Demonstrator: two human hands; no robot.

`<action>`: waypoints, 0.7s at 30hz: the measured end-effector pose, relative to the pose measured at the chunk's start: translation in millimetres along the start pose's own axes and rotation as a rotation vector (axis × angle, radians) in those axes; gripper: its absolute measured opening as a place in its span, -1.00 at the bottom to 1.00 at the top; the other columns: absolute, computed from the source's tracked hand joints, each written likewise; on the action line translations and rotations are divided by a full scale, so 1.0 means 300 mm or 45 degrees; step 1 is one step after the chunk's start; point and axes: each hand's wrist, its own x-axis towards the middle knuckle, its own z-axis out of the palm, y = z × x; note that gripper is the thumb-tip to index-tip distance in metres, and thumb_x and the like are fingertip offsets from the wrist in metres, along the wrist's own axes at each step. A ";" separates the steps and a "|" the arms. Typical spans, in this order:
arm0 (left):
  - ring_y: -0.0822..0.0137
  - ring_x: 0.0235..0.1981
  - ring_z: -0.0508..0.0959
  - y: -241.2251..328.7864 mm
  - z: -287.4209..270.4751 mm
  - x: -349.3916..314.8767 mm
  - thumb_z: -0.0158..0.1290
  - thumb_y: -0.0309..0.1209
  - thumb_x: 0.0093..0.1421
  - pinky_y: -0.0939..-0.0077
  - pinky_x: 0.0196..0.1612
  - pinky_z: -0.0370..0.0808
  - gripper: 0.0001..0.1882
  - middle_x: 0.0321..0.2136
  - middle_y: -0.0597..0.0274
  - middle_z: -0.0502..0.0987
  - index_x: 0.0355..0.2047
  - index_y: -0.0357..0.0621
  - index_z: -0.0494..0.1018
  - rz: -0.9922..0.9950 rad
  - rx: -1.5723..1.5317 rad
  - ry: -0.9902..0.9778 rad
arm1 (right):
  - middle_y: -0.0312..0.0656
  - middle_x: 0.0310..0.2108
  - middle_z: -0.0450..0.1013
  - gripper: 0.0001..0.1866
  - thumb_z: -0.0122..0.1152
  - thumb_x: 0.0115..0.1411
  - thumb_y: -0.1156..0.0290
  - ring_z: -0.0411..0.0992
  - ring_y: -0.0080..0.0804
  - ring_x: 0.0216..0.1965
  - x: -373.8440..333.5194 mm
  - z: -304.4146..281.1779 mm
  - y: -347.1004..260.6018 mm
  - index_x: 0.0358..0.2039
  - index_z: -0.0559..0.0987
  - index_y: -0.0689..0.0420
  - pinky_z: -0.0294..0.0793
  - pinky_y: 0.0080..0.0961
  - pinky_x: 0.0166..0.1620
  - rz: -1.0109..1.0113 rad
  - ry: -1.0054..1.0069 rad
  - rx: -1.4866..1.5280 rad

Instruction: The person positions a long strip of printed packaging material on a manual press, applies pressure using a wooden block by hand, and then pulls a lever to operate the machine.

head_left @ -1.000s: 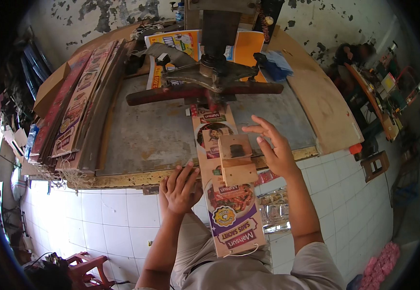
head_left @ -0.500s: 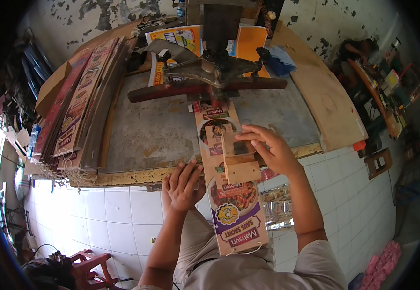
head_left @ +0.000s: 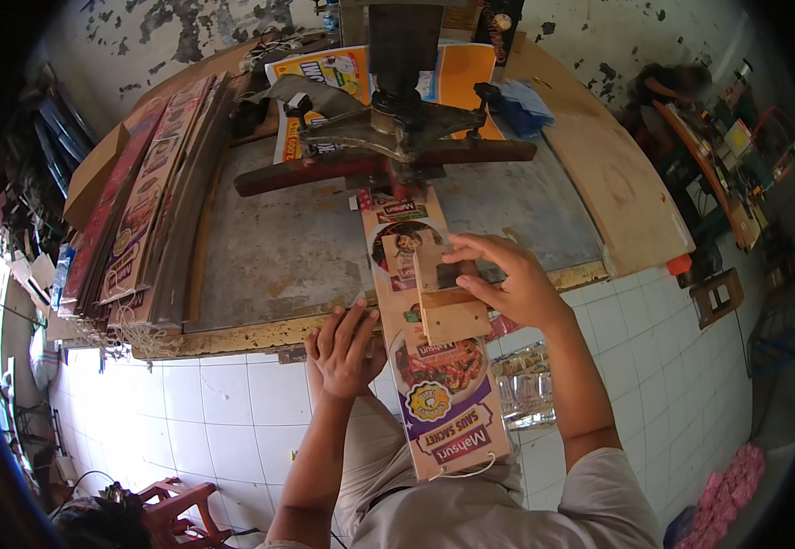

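Here, a right hand at a wooden piece, a left hand at the table's edge

The right hand [head_left: 504,279] reaches in from the right, fingers bent and thumb held apart from the index finger. Its tips are at the upper part of a light-brown wooden piece [head_left: 458,322] with a dark rectangular patch; from this angle I cannot fairly tell whether they grip it or merely rest there. The left hand [head_left: 346,352] is open, its fingers extended and slightly parted, with the tips at the table's front edge, just left of a long printed card strip [head_left: 453,446].

The wooden piece lies over the middle of that strip. The strip runs from beneath a dark metal press [head_left: 395,128] with a reddish crossbar, across the front edge and down over the person's lap, where a white string [head_left: 470,470] hangs at its near end.

Around them spreads the worn grey table [head_left: 283,252]. On its left lies a stack of printed strips [head_left: 153,197], strings dangling from the near end; on its right, a plain board [head_left: 603,188]. Behind the press are yellow-orange printed sheets [head_left: 464,78], with blue sheets [head_left: 524,110] beside them.

Farther out, shiny packets [head_left: 522,386] show beyond the right forearm, a red stool [head_left: 187,509] at lower left, a pink bundle [head_left: 731,499] at lower right, and another person [head_left: 663,87] at upper right.
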 end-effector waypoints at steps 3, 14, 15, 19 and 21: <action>0.27 0.33 0.51 -0.004 0.002 -0.003 0.25 -0.24 0.24 0.15 0.47 0.13 -0.54 0.29 0.48 0.68 0.17 0.23 0.73 0.002 0.000 0.006 | -0.24 0.18 0.73 -0.32 0.45 0.40 0.45 0.60 -0.20 0.27 0.008 0.000 -0.015 0.50 0.49 0.08 0.44 -0.16 0.41 -0.020 0.021 -0.025; 0.26 0.34 0.51 -0.002 0.001 -0.006 0.27 -0.26 0.20 0.13 0.48 0.11 -0.52 0.29 0.50 0.67 0.17 0.25 0.74 -0.008 -0.004 -0.004 | -0.31 0.16 0.71 -0.34 0.42 0.43 0.41 0.56 -0.12 0.28 0.001 0.007 0.011 0.51 0.50 -0.06 0.45 -0.07 0.40 -0.096 0.021 -0.111; 0.26 0.34 0.50 -0.002 0.001 -0.007 0.27 -0.26 0.20 0.13 0.48 0.11 -0.51 0.30 0.50 0.67 0.17 0.25 0.74 -0.010 -0.004 -0.006 | -0.30 0.16 0.71 -0.35 0.42 0.42 0.41 0.57 -0.12 0.27 0.002 0.006 0.010 0.50 0.51 -0.06 0.45 -0.07 0.39 -0.091 0.020 -0.096; 0.27 0.34 0.50 0.000 -0.002 -0.001 0.28 -0.26 0.19 0.14 0.48 0.11 -0.51 0.30 0.50 0.66 0.17 0.25 0.74 -0.003 -0.004 0.002 | -0.26 0.13 0.71 -0.37 0.44 0.41 0.41 0.60 -0.11 0.23 0.006 0.002 0.006 0.47 0.53 -0.04 0.47 -0.06 0.37 -0.082 0.016 -0.073; 0.22 0.39 0.47 -0.008 0.000 -0.013 0.25 -0.22 0.25 0.08 0.52 0.06 -0.52 0.32 0.46 0.65 0.20 0.20 0.72 0.007 -0.008 -0.032 | -0.25 0.12 0.71 -0.38 0.44 0.41 0.41 0.60 -0.10 0.22 0.008 0.002 0.005 0.46 0.54 -0.04 0.47 -0.07 0.36 -0.079 0.013 -0.068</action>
